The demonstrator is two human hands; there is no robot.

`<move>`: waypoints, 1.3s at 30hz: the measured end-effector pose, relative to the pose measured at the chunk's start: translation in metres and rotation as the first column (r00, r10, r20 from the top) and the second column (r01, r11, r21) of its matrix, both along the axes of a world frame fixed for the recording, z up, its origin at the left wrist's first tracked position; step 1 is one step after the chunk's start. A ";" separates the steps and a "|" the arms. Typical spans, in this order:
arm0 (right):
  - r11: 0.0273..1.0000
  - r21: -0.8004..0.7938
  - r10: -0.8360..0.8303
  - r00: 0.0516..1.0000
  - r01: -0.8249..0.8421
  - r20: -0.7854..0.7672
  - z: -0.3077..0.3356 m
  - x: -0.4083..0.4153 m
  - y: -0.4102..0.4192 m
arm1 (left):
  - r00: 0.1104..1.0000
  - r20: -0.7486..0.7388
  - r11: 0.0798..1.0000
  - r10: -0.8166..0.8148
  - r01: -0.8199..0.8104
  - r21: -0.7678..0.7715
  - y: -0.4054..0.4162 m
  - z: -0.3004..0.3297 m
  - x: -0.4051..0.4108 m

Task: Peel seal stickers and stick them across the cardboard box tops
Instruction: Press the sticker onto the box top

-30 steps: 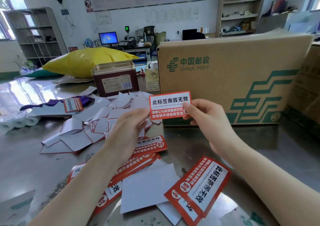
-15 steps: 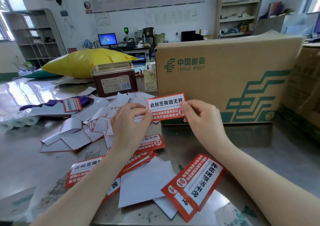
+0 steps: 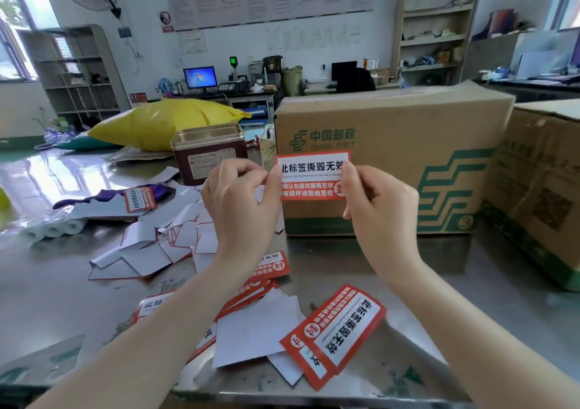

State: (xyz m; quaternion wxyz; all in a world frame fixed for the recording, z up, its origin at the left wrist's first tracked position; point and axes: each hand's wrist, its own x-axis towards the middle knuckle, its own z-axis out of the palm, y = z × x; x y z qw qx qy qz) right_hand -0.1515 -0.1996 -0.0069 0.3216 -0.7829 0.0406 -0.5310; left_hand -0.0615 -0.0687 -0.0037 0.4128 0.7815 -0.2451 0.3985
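Both hands, left hand (image 3: 241,201) and right hand (image 3: 376,207), pinching one seal sticker (image 3: 310,174) before the China Post box (image 3: 392,157); risks tearing or self-sticking if peeled hastily.

Bright daylight fills the room, coming from windows (image 3: 18,32) at the upper left and far right; the left panes are blown out white. The shiny desk (image 3: 47,283) mirrors that light as a broad glare patch toward its far left edge. Shadows are soft and faint. Wide-angle distortion bends the shelves (image 3: 78,72) and the walls near the borders. Slight softness blurs the distant background.
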 end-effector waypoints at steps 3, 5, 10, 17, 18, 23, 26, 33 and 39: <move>0.996 -0.061 -0.065 0.994 0.070 0.087 0.026 -0.011 -0.015 | 0.989 0.149 1.000 0.002 0.000 -0.018 -0.017 0.032 -0.009; 0.990 -0.073 -0.112 0.983 0.124 0.146 0.047 -0.014 -0.030 | 0.978 0.209 0.999 -0.025 0.033 -0.035 -0.032 0.053 -0.015; 0.980 0.001 -0.198 0.969 0.200 0.146 0.101 -0.015 -0.074 | 0.989 0.100 0.991 -0.111 0.117 -0.060 -0.088 0.101 -0.025; 0.939 0.191 -0.291 0.957 0.287 -0.004 0.143 0.000 -0.154 | 0.985 -0.114 0.981 -0.131 0.145 0.126 -0.162 0.142 0.000; 0.922 0.234 -0.310 0.950 0.309 -0.035 0.147 0.005 -0.169 | 0.973 -0.185 0.974 -0.136 0.166 0.156 -0.170 0.144 0.008; 0.829 0.392 -0.293 0.908 0.397 -0.299 0.154 0.023 -0.232 | 0.888 -0.390 0.862 -0.244 0.382 0.332 -0.208 0.144 0.026; 0.797 0.457 -0.192 0.884 0.394 -0.427 0.144 0.034 -0.248 | 0.855 -0.463 0.752 -0.236 0.462 0.470 -0.219 0.142 0.029; 0.843 0.397 -0.151 0.867 0.364 -0.475 0.140 0.058 -0.250 | 0.871 -0.475 0.576 -0.126 0.454 0.680 -0.230 0.141 0.038; 0.851 0.378 -0.122 0.838 0.364 -0.532 0.139 0.067 -0.248 | 0.844 -0.514 0.626 -0.152 0.485 0.611 -0.230 0.136 0.041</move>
